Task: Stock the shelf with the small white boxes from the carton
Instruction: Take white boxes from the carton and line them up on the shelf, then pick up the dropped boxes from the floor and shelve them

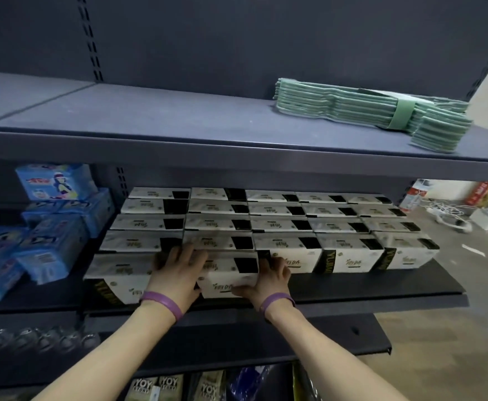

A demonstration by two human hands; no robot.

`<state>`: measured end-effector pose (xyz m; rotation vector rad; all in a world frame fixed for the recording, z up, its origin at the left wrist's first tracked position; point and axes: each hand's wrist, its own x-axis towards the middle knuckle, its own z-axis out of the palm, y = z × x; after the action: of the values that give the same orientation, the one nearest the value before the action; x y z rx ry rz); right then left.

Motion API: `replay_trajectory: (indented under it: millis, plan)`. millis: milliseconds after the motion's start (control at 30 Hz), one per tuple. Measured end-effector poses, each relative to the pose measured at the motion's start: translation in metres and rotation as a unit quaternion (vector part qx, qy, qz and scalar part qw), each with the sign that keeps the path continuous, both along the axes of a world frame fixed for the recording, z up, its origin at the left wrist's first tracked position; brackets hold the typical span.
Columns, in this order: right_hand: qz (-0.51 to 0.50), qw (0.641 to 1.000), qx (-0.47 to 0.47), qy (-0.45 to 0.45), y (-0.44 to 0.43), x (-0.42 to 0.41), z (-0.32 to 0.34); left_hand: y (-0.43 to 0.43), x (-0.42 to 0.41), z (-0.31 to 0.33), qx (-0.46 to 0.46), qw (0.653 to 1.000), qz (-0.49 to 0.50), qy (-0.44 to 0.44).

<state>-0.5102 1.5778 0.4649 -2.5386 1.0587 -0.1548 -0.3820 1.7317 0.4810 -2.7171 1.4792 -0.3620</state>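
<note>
L hand (176,273) & R hand (269,280) grip white box (225,282) by its ends, long axis 9-to-3; stocked row (216,241) at 12 o'clock on shelf (381,299).

White boxes (287,250) with black patches; purple wristbands (161,303).

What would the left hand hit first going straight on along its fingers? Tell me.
Most likely the row of white boxes behind: the left hand grips the front box and points into the shelf, fingertips seemingly almost touching that row. Depth is unclear.
</note>
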Motion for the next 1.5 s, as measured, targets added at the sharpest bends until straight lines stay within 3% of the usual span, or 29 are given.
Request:
replay_trajectory:
  millis: [333, 533, 667, 800, 933, 1033, 1233, 1333, 1500]
  plan:
    - [-0.008, 0.999, -0.004, 0.034, -0.008, 0.010, -0.003, -0.002, 0.003, -0.006, -0.014, 0.999, 0.000, 0.032]
    - [0.014, 0.996, 0.086, -0.024, 0.000, -0.019, -0.006, 0.004, -0.010, 0.002, -0.039, 0.996, 0.027, 0.072]
    - [0.005, 0.997, 0.066, -0.041, 0.005, -0.043, -0.002, 0.017, -0.037, 0.011, -0.094, 0.993, 0.041, 0.065]
    - [0.106, 0.989, 0.068, -0.078, 0.024, -0.067, -0.007, 0.052, -0.084, -0.001, -0.198, 0.975, 0.018, 0.094]
    - [0.250, 0.961, 0.114, -0.007, 0.059, -0.081, -0.038, 0.102, -0.143, -0.035, -0.192, 0.954, 0.130, 0.189]
    - [0.319, 0.936, 0.133, 0.070, 0.098, -0.090, -0.065, 0.151, -0.181, -0.060, -0.164, 0.918, 0.249, 0.263]
    - [0.420, 0.880, 0.135, 0.179, 0.192, -0.109, -0.101, 0.262, -0.241, -0.111, -0.124, 0.795, 0.447, 0.391]
    - [0.454, 0.852, 0.126, 0.229, 0.239, -0.116, -0.123, 0.314, -0.264, -0.134, -0.143, 0.733, 0.505, 0.433]
    - [0.471, 0.822, 0.120, 0.297, 0.327, -0.124, -0.171, 0.405, -0.302, -0.190, -0.149, 0.662, 0.554, 0.483]
